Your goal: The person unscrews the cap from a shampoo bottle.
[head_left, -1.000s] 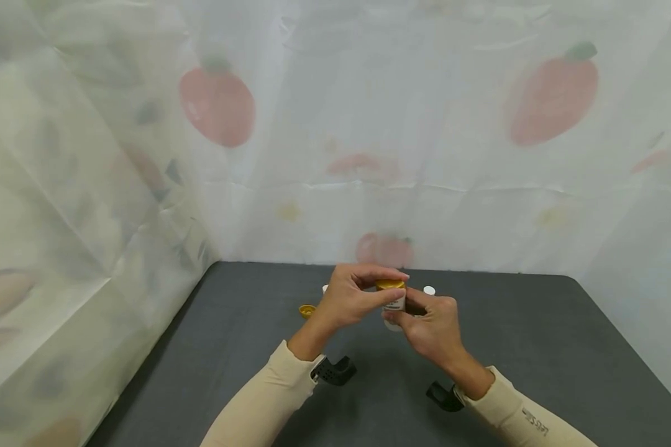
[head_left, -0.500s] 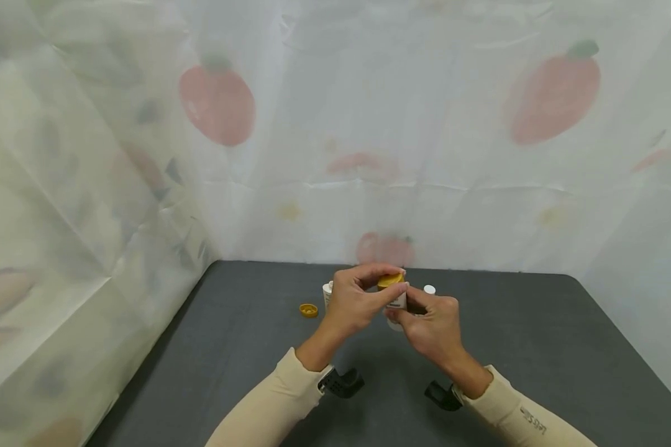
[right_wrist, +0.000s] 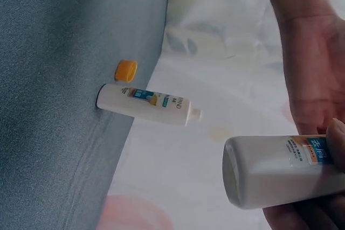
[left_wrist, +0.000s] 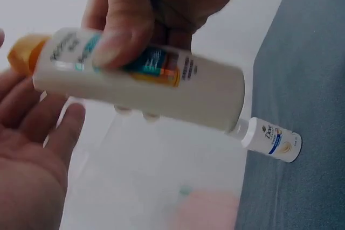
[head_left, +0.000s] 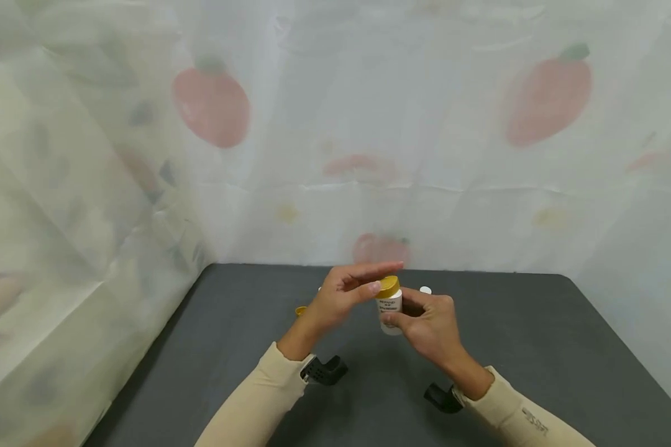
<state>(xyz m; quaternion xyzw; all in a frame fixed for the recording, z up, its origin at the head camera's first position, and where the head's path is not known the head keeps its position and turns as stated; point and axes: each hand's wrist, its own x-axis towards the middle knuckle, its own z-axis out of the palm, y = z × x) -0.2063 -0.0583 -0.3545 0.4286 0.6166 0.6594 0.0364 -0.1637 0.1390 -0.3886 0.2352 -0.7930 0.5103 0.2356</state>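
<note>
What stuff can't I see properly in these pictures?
- Held bottle: in the left wrist view its small writing is blurred, and the right hand covers part of the label.
- Its yellow cap: outside the right wrist view, past the right edge.
- White bottle: in the head view, the right hand hides all but its top.
- Loose cap: partly hidden by the left hand in the head view.

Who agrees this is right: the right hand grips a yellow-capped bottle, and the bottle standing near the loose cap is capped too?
The standing bottle is uncapped: the right wrist view shows its bare neck. The right hand does grip the capped bottle.
</note>
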